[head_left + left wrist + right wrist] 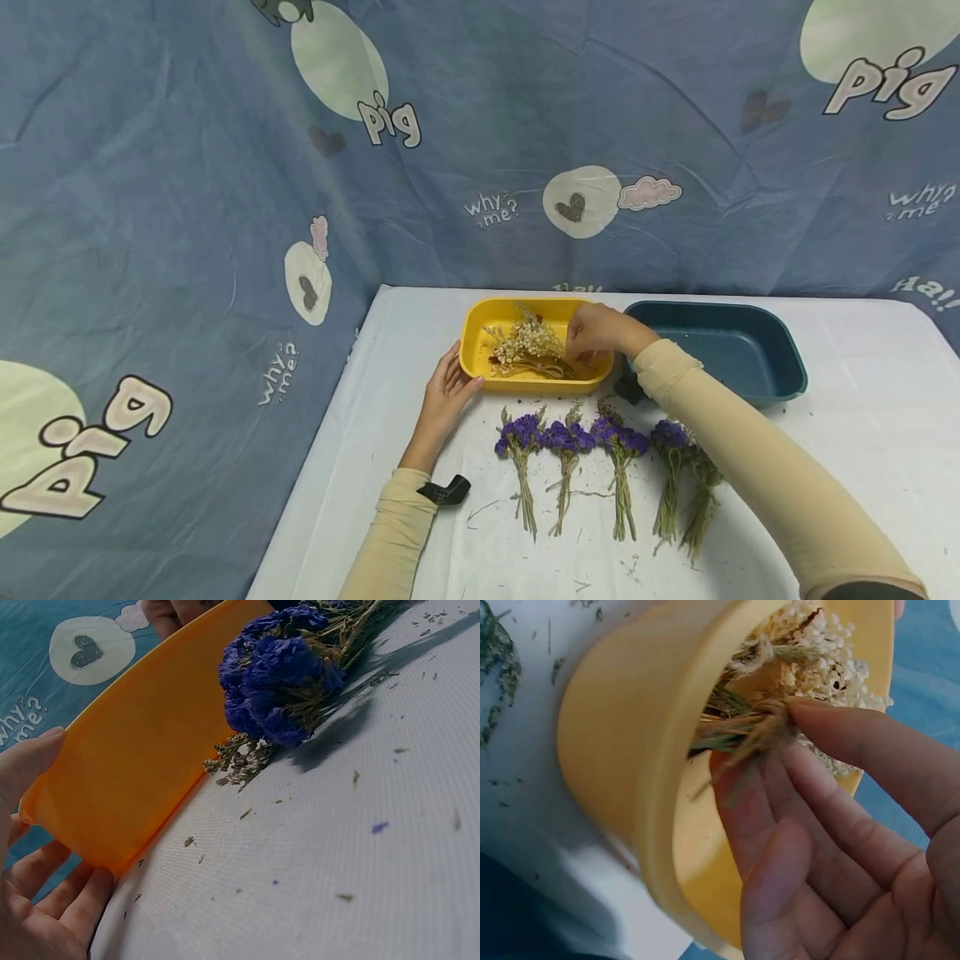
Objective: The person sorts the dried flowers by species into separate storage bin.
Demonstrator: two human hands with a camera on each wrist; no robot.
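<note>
Nearest, the left sleeve (397,517) and right sleeve (780,475) reach over the worktop (382,400), which is littered with plant bits. Between them lies a row of purple bunches (617,436), heads pointing away and stems toward the person; the right sleeve partly covers the row's right end. Just beyond, the left hand (444,400) has its grip apart, thumb and fingers laid against the left corner of the yellow tub (536,387), apparently to steady it. Inside the tub lies a pale bunch (528,342), its stems clamped in the grip of the right hand (600,329) between thumb and fingertips. The step in hand looks like taking hold of, or placing, this bunch; which of the two cannot be told. Either way, the next move seems to call for a light touch at the stems, sparing the brittle heads. Beside the yellow tub stands a teal tub (735,367), and behind everything hangs a blue printed cloth (480,125).
</note>
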